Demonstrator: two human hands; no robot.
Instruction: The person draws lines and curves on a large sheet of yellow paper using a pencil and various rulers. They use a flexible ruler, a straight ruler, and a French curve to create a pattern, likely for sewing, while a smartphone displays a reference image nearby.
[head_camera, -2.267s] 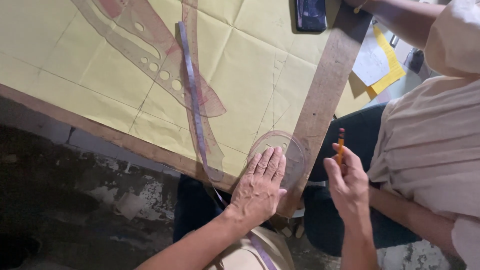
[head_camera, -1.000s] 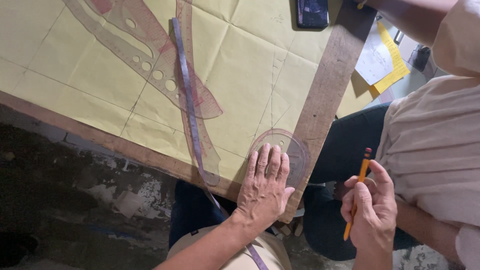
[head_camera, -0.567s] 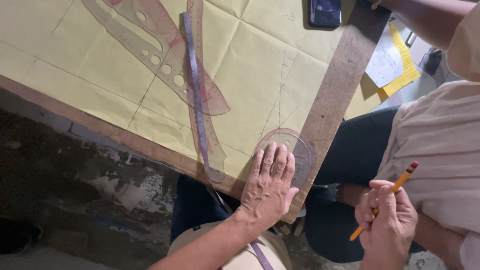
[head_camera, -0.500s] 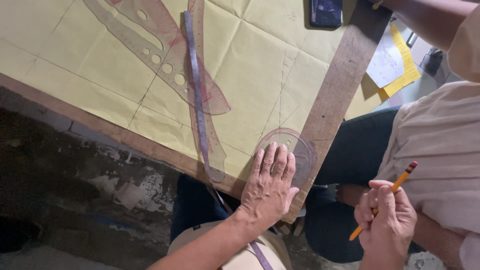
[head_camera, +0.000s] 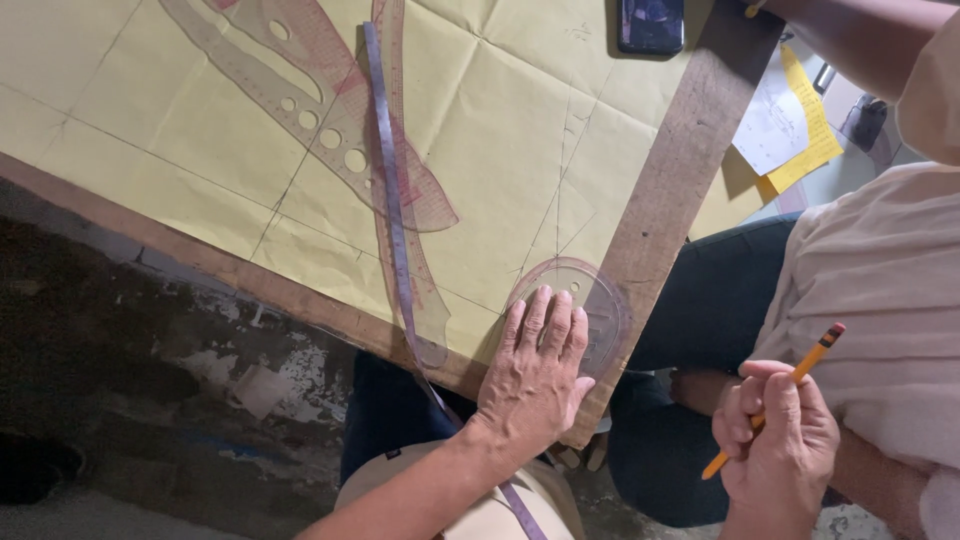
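Note:
My left hand (head_camera: 535, 375) lies flat, fingers together, on a clear rounded plastic template (head_camera: 603, 300). The template rests at the near corner of a large yellow paper sheet (head_camera: 500, 130) with pencil lines on it. My right hand (head_camera: 780, 450) is off the board, to the right and lower, shut on an orange pencil (head_camera: 812, 362) that points up and to the right. A long metal ruler (head_camera: 385, 170) lies across the paper and hangs over the board's near edge, left of my left hand.
Clear curved templates (head_camera: 300, 110) lie on the paper under the ruler. A dark phone (head_camera: 650, 22) sits at the far edge. The wooden board (head_camera: 670, 190) borders the paper. Another person (head_camera: 880, 290) sits at right, beside yellow and white notes (head_camera: 790, 120). Rough dark floor at left.
My right hand has dropped down and to the right, away from the board, and the pencil has tilted from upright to slanting. My left hand has stayed on the template.

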